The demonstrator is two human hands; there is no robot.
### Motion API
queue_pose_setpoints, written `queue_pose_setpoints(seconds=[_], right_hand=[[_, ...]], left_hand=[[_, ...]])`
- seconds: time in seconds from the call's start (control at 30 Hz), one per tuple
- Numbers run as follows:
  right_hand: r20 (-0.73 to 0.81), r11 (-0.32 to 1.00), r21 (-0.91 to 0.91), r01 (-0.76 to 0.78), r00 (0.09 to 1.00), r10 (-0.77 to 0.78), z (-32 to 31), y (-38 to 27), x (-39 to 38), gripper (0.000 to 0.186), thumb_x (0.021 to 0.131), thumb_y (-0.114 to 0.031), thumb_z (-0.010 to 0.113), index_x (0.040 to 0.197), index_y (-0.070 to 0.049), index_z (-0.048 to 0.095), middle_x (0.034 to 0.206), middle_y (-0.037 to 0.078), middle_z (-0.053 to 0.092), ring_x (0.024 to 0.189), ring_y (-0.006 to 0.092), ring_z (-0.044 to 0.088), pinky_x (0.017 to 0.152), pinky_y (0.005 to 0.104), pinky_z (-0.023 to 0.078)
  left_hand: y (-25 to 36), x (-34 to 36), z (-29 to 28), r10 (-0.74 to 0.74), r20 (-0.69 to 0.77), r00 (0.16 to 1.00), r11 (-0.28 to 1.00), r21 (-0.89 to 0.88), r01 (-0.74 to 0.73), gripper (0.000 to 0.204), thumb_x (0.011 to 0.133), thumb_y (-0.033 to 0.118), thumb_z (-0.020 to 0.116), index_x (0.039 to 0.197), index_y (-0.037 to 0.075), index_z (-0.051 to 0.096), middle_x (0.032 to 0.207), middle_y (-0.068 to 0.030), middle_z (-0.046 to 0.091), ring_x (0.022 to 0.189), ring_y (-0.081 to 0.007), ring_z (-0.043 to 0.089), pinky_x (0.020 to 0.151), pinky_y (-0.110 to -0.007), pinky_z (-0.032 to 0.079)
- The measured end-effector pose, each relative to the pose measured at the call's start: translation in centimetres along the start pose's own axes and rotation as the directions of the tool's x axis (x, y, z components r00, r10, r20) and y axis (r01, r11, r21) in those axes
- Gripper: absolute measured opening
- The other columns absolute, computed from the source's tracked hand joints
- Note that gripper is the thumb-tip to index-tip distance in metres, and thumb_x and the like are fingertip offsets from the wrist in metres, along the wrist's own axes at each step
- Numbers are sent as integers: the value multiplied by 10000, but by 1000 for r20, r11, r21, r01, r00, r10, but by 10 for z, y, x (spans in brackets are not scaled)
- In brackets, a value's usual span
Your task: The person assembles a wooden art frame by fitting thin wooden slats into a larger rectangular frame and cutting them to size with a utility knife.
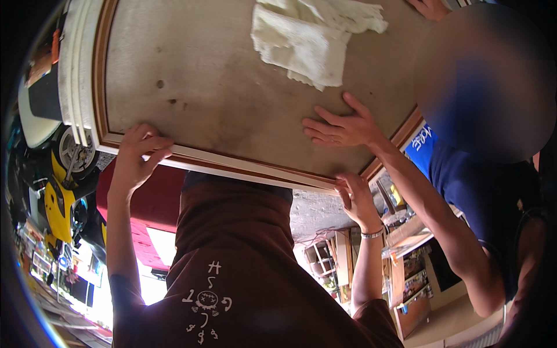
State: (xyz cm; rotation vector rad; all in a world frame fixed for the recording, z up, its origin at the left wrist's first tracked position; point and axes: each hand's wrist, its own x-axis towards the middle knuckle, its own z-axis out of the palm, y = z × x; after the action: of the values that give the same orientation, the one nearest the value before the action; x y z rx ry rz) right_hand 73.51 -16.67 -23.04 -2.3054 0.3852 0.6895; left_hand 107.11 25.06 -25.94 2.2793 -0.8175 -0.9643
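Observation:
A large brown panel with a wooden frame edge lies in front of me. Along its near edge runs a thin white strip, slightly askew to the frame. My left hand is closed round the strip near the left corner, fingertips pressed on the panel's rim. At the right end, my right hand pinches the strip between thumb and fingers. Beside it, another person's hand hovers or rests flat over the panel, fingers spread; contact is unclear.
A crumpled cream cloth lies on the panel's far part. The other person, in a dark blue shirt, stands at the right, a second hand at the far edge. A yellow and black motorcycle is at the left; wooden shelving is at the lower right.

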Motion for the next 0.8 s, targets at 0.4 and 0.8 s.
queue_pose_setpoints(seconds=[0.4,0.8], right_hand=[[182,984,-170,44,983,-13,-16,38,-18,287,870,-126,796,1111,-96,643,1013,87,700,992,289,666,915,449,470],[299,999,15,47,953,-49,-34,50,16,212,888,-94,773,1076,-43,689,981,128,698,884,326,692,784,423,561]], left_hand=[[5,4,0,-12,10,1000,1000,17,12,183,815,123,825,981,52,797,914,-82,604,895,-265,614,776,-397,509],[21,12,-24,70,63,996,979,188,-81,172,866,138,807,1004,39,781,984,-80,633,950,-247,626,852,-383,507]])
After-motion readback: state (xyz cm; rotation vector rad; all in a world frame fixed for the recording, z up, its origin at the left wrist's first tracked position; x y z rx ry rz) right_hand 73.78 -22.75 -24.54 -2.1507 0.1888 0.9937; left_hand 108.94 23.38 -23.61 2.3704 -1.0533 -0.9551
